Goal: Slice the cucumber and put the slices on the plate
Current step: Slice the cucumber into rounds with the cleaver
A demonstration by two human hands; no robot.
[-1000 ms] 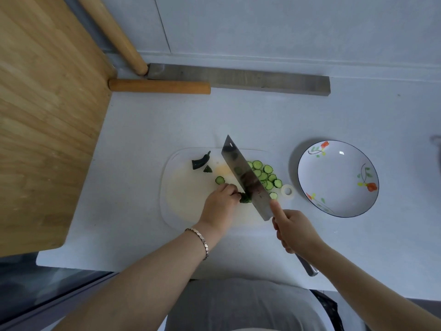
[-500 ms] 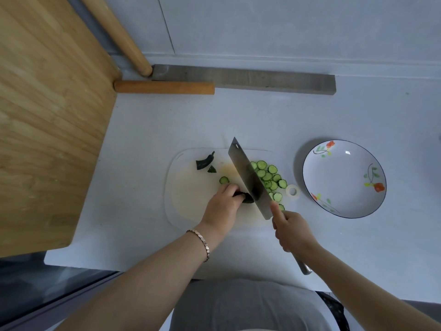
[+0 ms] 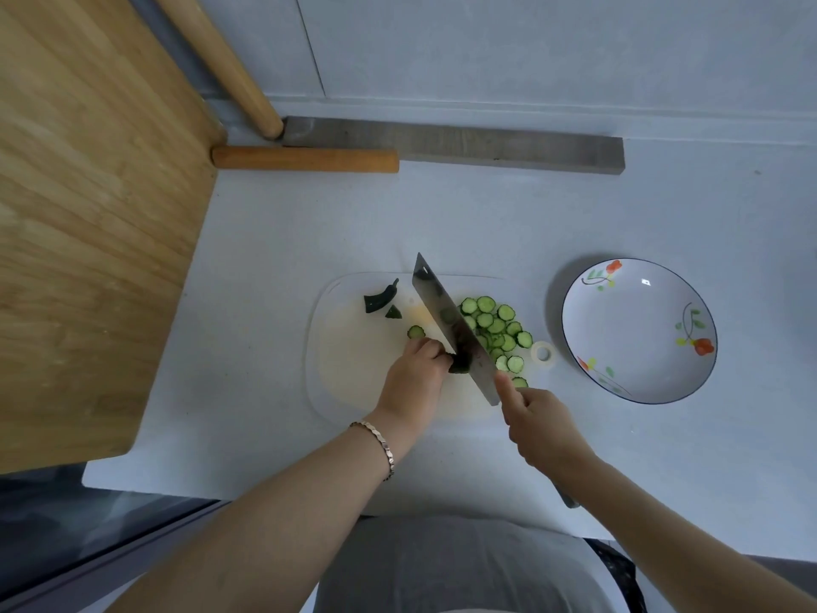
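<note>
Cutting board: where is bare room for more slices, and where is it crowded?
Bare: the left half of the cutting board, below the stem scraps, beside the left hand; also the plate. Crowded: right of the cleaver, where slices pile toward the right hand.

Grey metal cleaver (image 3: 451,325), dull sheen on blade. Whitish translucent plastic cutting board (image 3: 353,382), smooth. White glazed plate (image 3: 632,329), glossy, bright highlight, painted flowers. Pale desk (image 3: 486,223), matt, finely speckled. Left: light wooden board (image 3: 88,214), visible grain, satin. Far: lying rod (image 3: 305,159) and leaning rod (image 3: 221,59), smooth wood; grey bar (image 3: 464,143), rough, matt. Bracelet (image 3: 381,444): shiny metal links. Cucumber stub (image 3: 460,368): dark bumpy skin; cucumber slices (image 3: 495,325): moist pale faces
</note>
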